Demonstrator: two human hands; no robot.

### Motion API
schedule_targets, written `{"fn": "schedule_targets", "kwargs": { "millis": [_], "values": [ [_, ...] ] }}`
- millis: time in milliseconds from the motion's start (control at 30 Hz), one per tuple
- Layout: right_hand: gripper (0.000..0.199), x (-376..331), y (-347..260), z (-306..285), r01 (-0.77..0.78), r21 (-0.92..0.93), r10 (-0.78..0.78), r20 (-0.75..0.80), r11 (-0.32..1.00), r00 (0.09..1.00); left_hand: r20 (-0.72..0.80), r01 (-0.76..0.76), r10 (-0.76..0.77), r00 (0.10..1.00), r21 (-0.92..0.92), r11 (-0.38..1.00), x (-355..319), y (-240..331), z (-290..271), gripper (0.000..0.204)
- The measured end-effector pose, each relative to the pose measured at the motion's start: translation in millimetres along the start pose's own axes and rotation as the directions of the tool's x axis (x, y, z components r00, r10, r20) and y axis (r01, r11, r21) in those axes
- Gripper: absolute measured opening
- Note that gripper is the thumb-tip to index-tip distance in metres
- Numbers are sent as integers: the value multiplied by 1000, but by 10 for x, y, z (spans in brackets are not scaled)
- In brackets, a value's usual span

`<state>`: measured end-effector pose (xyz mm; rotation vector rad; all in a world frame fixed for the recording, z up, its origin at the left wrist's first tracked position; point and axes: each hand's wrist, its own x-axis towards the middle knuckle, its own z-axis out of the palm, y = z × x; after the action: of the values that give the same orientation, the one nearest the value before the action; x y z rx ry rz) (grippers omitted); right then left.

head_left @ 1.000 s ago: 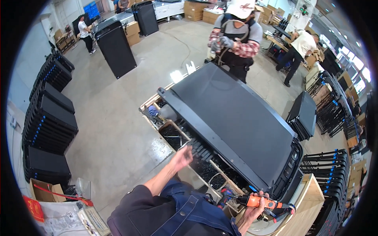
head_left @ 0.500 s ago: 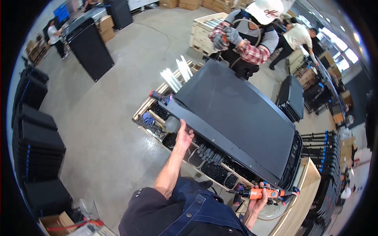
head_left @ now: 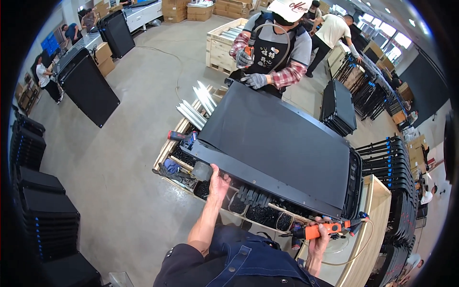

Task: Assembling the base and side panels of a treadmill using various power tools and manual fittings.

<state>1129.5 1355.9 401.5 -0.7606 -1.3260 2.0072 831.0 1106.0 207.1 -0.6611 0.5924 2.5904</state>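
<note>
A treadmill deck point(head_left: 282, 143) with a black belt and dark side rails lies across a wooden parts crate in front of me. My left hand point(head_left: 219, 184) grips its near side rail from beneath, thumb upward, beside a grey rounded block point(head_left: 202, 171). Closed around an orange power screwdriver point(head_left: 317, 231) is my right hand point(head_left: 319, 239), at the deck's near right corner. The tool's dark bit end points left, and a pale hose trails from its other end. Across the deck a co-worker's gloved hand point(head_left: 244, 59) holds another orange driver; their other glove point(head_left: 256, 80) rests at the far edge.
Bins of black screws point(head_left: 260, 213) sit in the crate below the near rail. Silver bars point(head_left: 192, 115) stick out at its left end. Stacked black decks point(head_left: 50, 196) line the left side, and black frames point(head_left: 389, 162) stand at the right. Another person point(head_left: 332, 36) bends over parts behind.
The co-worker's hands have come apart, one lowered to the deck's far edge and one raising the driver. My hands keep their holds; the whole view has shifted slightly.
</note>
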Motion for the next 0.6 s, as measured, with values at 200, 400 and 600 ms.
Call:
{"fn": "schedule_targets", "kwargs": {
  "millis": [200,400,600],
  "values": [
    [39,92,40,112,-24,130,18,49,991,999,98,62,-65,993,32,998,-52,170,-164,44],
    [32,-35,223,-1,27,135,23,-356,990,934,-33,265,-264,964,54,963,0,57,-278,41],
    [28,-240,806,-1114,52,192,107,-726,980,679,-346,607,-548,761,83,790,-200,-351,-819,27]
  ]
}}
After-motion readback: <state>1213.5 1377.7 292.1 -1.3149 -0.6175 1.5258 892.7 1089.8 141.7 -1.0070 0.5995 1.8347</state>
